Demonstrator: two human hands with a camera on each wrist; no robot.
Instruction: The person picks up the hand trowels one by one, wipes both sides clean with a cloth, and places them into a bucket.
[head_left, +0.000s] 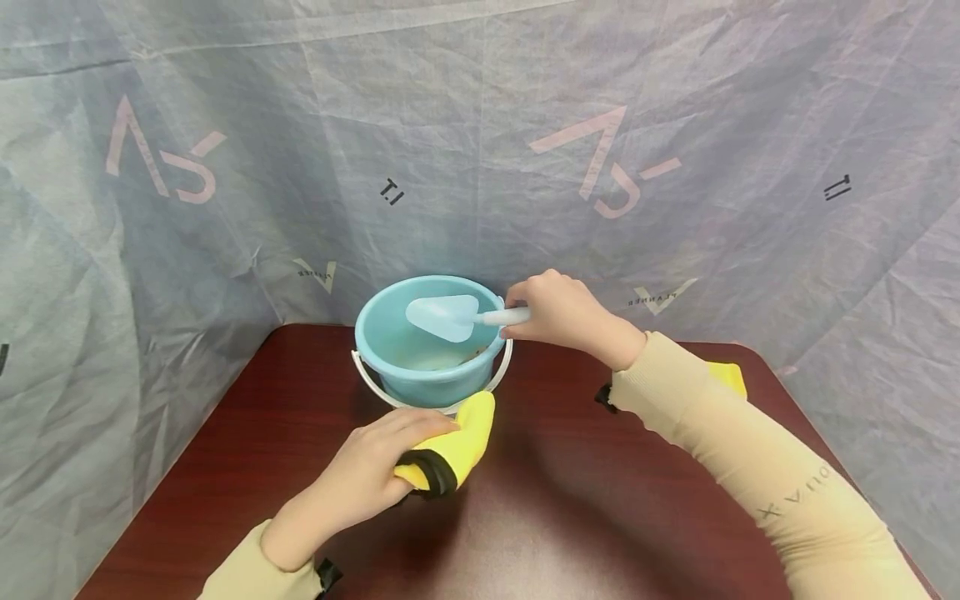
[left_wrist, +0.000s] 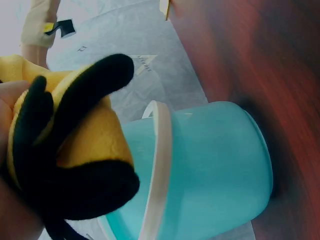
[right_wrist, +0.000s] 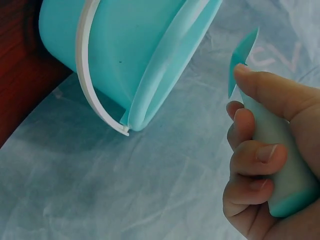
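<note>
My left hand (head_left: 367, 462) grips a bunched yellow and black glove (head_left: 468, 437) just in front of the bucket. In the left wrist view, the glove's black finger parts (left_wrist: 95, 187) stick out toward the bucket's side. The light-blue bucket (head_left: 420, 383) stands upright at the back of the table, its white handle (head_left: 372, 385) hanging down in front. My right hand (head_left: 558, 310) holds a small trowel by its white handle (right_wrist: 280, 145), fingers wrapped round it. The trowel's pale blue blade (head_left: 446, 317) is over the bucket's opening. Small brownish bits lie inside the bucket, too small to make out.
Another yellow thing (head_left: 727, 379) lies at the table's back right, partly hidden behind my right sleeve. A dark reddish-brown table (head_left: 585, 500) carries everything. Grey printed sheeting (head_left: 480, 167) hangs close behind the bucket and along both sides.
</note>
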